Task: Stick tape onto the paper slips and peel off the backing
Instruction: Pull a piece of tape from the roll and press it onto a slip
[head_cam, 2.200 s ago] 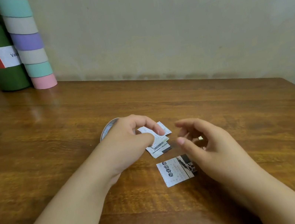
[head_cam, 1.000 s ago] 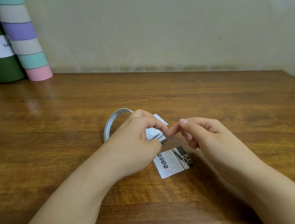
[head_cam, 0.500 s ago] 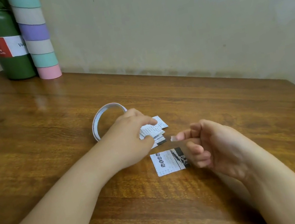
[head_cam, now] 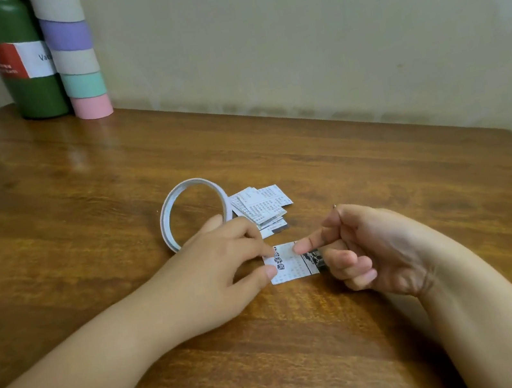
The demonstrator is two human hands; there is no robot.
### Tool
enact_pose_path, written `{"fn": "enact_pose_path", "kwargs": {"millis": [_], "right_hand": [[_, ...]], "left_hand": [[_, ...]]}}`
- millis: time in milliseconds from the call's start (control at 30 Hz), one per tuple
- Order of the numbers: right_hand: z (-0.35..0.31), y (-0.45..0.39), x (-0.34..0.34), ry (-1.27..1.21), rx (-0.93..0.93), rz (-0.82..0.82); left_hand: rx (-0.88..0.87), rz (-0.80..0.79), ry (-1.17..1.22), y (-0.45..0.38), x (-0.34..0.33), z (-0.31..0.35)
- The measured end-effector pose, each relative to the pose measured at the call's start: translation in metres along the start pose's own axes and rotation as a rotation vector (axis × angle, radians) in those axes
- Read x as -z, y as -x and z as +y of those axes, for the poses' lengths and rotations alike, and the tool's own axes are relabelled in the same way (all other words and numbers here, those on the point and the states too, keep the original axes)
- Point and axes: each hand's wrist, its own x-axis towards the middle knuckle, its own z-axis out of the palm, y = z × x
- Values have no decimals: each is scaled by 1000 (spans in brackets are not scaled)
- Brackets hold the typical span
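Green bottle (head_cam: 22, 63), pastel-striped tube (head_cam: 75, 54), black-printed white slip (head_cam: 288, 264), brown table (head_cam: 77, 189).

Looks like a home desk corner: wooden table (head_cam: 85, 195) against a plain wall (head_cam: 304, 26), green bottle (head_cam: 19, 64), stacked tape rolls (head_cam: 75, 51).
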Motion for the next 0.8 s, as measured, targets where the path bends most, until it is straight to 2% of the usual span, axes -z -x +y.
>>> {"fn": "enact_pose_path", "kwargs": {"millis": [233, 533, 800], "right_hand": [[1, -3, -1, 15, -37, -35], [0, -3, -1, 18, -57, -45], [1, -3, -1, 78, -49, 13]], "left_hand": [[-95, 10, -23, 5, -2, 6], [-67, -1, -48, 5, -3, 6], [-64, -47, -83, 4, -3, 6]]}}
